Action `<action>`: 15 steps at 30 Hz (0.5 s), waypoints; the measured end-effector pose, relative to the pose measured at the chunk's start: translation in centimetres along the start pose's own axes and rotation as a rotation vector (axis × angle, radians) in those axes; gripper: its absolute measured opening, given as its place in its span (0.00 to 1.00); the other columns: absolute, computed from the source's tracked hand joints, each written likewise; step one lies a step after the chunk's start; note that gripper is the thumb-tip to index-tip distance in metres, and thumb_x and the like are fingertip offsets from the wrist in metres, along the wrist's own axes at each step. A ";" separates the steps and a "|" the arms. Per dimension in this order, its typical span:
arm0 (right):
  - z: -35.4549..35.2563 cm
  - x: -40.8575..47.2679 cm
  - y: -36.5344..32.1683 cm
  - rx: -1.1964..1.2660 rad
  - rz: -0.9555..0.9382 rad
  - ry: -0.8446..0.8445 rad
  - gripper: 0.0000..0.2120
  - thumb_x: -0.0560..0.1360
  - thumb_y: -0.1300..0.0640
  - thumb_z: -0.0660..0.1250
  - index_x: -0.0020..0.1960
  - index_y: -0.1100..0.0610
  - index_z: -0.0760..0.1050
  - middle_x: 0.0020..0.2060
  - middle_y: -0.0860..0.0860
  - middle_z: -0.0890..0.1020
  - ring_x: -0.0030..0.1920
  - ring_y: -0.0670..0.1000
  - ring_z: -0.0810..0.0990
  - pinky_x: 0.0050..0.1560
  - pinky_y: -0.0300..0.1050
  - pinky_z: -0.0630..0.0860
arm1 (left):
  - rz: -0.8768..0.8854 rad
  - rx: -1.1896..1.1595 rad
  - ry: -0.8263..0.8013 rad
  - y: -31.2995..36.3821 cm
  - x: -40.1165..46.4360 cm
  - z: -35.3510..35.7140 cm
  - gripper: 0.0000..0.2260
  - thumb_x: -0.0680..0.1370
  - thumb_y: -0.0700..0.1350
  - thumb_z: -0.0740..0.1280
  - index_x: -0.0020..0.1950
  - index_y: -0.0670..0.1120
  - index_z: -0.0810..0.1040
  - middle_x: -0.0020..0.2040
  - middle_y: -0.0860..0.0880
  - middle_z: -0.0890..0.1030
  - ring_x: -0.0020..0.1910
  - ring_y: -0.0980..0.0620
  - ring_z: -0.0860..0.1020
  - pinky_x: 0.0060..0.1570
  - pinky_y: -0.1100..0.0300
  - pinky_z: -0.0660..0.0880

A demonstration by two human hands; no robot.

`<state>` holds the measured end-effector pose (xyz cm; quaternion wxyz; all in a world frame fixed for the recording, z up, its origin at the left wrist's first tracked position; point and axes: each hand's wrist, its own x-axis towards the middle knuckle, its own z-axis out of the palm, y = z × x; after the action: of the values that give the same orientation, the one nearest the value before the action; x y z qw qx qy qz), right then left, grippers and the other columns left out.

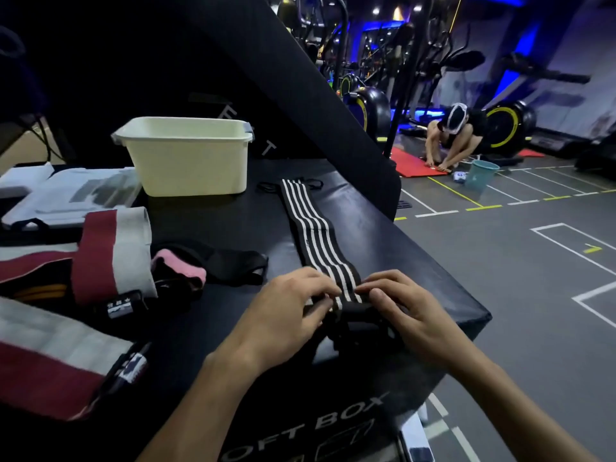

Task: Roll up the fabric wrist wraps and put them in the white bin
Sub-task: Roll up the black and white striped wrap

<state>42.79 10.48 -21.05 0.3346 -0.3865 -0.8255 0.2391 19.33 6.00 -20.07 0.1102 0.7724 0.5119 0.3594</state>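
Black fabric with white stripes runs away from me across the padded tabletop (416, 261): this is the striped wrist wrap (313, 228), laid out flat and long, its far end near the white bin (186, 155). At its near end I see both of my hands working the start of a roll. My left hand (283, 315) has its fingers curled down onto the wrap's near end, pinching the fabric, and my right hand (403, 315) grips the same end from the other side, thumb tucked against the dark rolled part. The bin stands upright at the far left of the tabletop, well apart from my hands. To my left lie more wraps: a maroon and grey wrap (113, 251), a pink and black one (180, 268), and another maroon and grey one (50, 361) closest to me.
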 end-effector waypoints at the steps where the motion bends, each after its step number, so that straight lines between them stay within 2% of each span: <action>1: 0.1 -0.4 -0.2 -0.005 -0.002 0.007 0.18 0.80 0.41 0.60 0.59 0.49 0.82 0.55 0.41 0.79 0.60 0.44 0.80 0.61 0.40 0.75 | 0.006 0.005 -0.033 0.3 -0.4 0.0 0.11 0.78 0.44 0.69 0.59 0.53 0.84 0.58 0.59 0.82 0.58 0.59 0.79 0.60 0.55 0.76; 3: 0.1 -1.2 -0.6 -0.015 0.000 0.003 0.19 0.78 0.38 0.63 0.61 0.47 0.80 0.55 0.41 0.78 0.59 0.44 0.80 0.59 0.39 0.76 | -0.024 0.053 -0.122 0.7 -1.1 -0.1 0.16 0.77 0.47 0.66 0.65 0.56 0.80 0.60 0.61 0.81 0.60 0.60 0.78 0.61 0.54 0.76; 5: 0.4 -1.9 -0.9 -0.033 0.000 -0.013 0.23 0.73 0.37 0.69 0.65 0.46 0.76 0.57 0.40 0.78 0.59 0.44 0.80 0.58 0.36 0.75 | -0.042 0.107 -0.190 0.9 -1.7 -0.2 0.21 0.77 0.56 0.67 0.71 0.60 0.73 0.64 0.62 0.78 0.64 0.61 0.74 0.63 0.54 0.74; 6: 0.7 -2.1 -1.0 -0.051 -0.011 -0.011 0.25 0.72 0.38 0.72 0.66 0.46 0.75 0.57 0.40 0.78 0.59 0.44 0.79 0.58 0.35 0.75 | -0.044 0.123 -0.201 1.0 -1.9 -0.1 0.24 0.76 0.61 0.68 0.72 0.61 0.71 0.64 0.63 0.77 0.64 0.62 0.73 0.64 0.55 0.74; 8: 1.2 -2.2 -1.0 -0.083 -0.048 0.030 0.22 0.72 0.43 0.75 0.63 0.46 0.77 0.55 0.39 0.79 0.58 0.44 0.80 0.58 0.39 0.76 | -0.048 0.176 -0.172 1.5 -2.2 0.3 0.28 0.73 0.67 0.69 0.71 0.60 0.72 0.64 0.62 0.77 0.63 0.62 0.73 0.63 0.58 0.73; 10: 1.5 -2.1 -1.0 -0.064 -0.064 0.084 0.17 0.73 0.47 0.76 0.60 0.47 0.79 0.52 0.39 0.80 0.56 0.45 0.81 0.56 0.41 0.77 | -0.024 0.278 -0.088 2.1 -2.1 1.1 0.24 0.74 0.66 0.69 0.68 0.58 0.75 0.61 0.60 0.78 0.60 0.58 0.74 0.59 0.57 0.73; 12: 1.7 -1.8 -0.9 -0.029 -0.066 0.121 0.15 0.72 0.48 0.76 0.58 0.48 0.80 0.50 0.41 0.81 0.54 0.46 0.82 0.55 0.42 0.78 | -0.021 0.336 -0.009 2.4 -1.9 1.8 0.17 0.77 0.60 0.67 0.64 0.57 0.76 0.58 0.57 0.79 0.58 0.54 0.76 0.54 0.56 0.74; 15: 2.4 -1.1 -1.1 -0.016 -0.072 0.174 0.13 0.72 0.51 0.77 0.55 0.48 0.81 0.48 0.42 0.81 0.52 0.47 0.82 0.52 0.43 0.78 | -0.057 0.360 0.028 1.8 -1.4 2.0 0.13 0.79 0.54 0.66 0.63 0.56 0.77 0.57 0.56 0.80 0.57 0.52 0.77 0.49 0.54 0.75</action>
<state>41.01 8.66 -22.36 0.4102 -0.3784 -0.8087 0.1858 21.68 4.35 -21.18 -0.0265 0.7598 0.5911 0.2694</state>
